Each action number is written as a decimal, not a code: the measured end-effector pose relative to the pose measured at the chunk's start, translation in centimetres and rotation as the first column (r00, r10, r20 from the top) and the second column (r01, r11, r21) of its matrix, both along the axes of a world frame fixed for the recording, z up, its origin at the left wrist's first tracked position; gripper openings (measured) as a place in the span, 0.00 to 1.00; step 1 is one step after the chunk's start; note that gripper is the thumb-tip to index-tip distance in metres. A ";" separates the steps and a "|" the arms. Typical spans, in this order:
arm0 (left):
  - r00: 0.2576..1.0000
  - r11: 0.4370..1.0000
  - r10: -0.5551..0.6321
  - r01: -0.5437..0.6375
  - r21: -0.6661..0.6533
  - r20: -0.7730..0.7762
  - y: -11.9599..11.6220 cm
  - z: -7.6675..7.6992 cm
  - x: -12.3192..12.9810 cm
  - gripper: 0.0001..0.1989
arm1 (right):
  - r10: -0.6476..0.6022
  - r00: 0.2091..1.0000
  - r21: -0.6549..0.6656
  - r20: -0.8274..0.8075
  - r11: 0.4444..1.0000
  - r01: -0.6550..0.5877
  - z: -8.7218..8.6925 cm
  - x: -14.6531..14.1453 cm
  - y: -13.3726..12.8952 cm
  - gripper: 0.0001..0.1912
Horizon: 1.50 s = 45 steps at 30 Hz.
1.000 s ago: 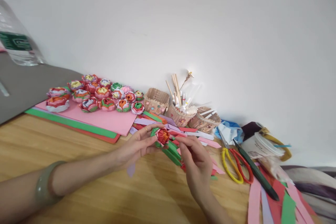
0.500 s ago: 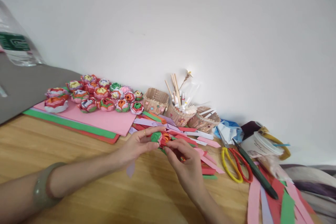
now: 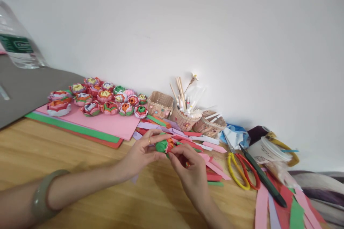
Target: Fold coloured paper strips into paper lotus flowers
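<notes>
A small folded paper flower point(image 3: 162, 146), green with orange and pink-red parts, is held between my two hands above the wooden table. My left hand point(image 3: 145, 149), with a ring and a bangle on the wrist, grips its left side between thumb and fingers. On the other side, the fingertips of my right hand point(image 3: 189, 166) pinch its red edge; part of the flower is hidden behind them. Under and behind my hands lie loose coloured paper strips point(image 3: 215, 147). Finished-looking paper flowers point(image 3: 104, 96) stand in rows on a pink paper sheet point(image 3: 126, 125) at the left.
Decorated wooden-stick baskets point(image 3: 160, 106) stand along the wall, one with sticks and pens. To the right lie yellow-and-red-handled scissors point(image 3: 238, 175), a dark green pen-like tool point(image 3: 268, 182), a white tub point(image 3: 268, 150) and wide paper strips point(image 3: 297, 211). A plastic bottle point(image 3: 20, 48) is at far left.
The flower has turned slightly between my fingers, showing more of its green part. My left fingers have shifted a little around it. The whole view has moved slightly.
</notes>
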<state>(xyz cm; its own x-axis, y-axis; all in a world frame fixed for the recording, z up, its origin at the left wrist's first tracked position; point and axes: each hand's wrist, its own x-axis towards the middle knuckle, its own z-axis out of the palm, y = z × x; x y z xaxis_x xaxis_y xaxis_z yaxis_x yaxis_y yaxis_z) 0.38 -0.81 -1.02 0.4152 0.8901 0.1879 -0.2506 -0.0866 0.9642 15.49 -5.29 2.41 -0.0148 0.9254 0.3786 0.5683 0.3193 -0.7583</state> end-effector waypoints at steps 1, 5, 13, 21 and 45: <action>1.000 1.000 -0.006 0.006 -0.001 0.004 0.0 0.0 0.0 0.20 | 0.006 1.000 -0.024 -0.028 1.000 -0.007 0.1 0.0 0.1 0.07; 0.999 0.999 -0.042 0.042 -0.005 0.015 -0.1 0.1 0.0 0.20 | -0.017 1.000 -0.067 -0.013 0.998 0.016 0.0 0.1 0.3 0.07; 0.999 0.993 -0.040 0.038 -0.111 -0.015 0.0 0.9 0.1 0.20 | -0.098 0.950 0.221 0.296 0.975 0.031 -0.7 0.2 0.0 0.07; 0.998 0.993 0.022 -0.029 -0.112 -0.059 0.1 0.4 0.1 0.22 | -0.116 0.935 0.323 0.336 0.946 0.002 -1.2 0.3 -0.2 0.10; 0.999 0.998 -0.013 0.011 -0.069 -0.038 0.2 -0.1 0.0 0.20 | 0.039 0.975 -0.339 -0.217 0.934 -0.113 -0.4 1.0 0.8 0.12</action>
<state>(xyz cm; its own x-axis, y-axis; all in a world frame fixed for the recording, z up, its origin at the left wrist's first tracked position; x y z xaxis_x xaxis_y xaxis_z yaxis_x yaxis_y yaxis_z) 0.41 -0.64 -1.09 0.4318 0.8952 0.1105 -0.2141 -0.0172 0.9767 16.44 -4.53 2.05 -0.0468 0.9983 0.0361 0.3745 0.0510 -0.9258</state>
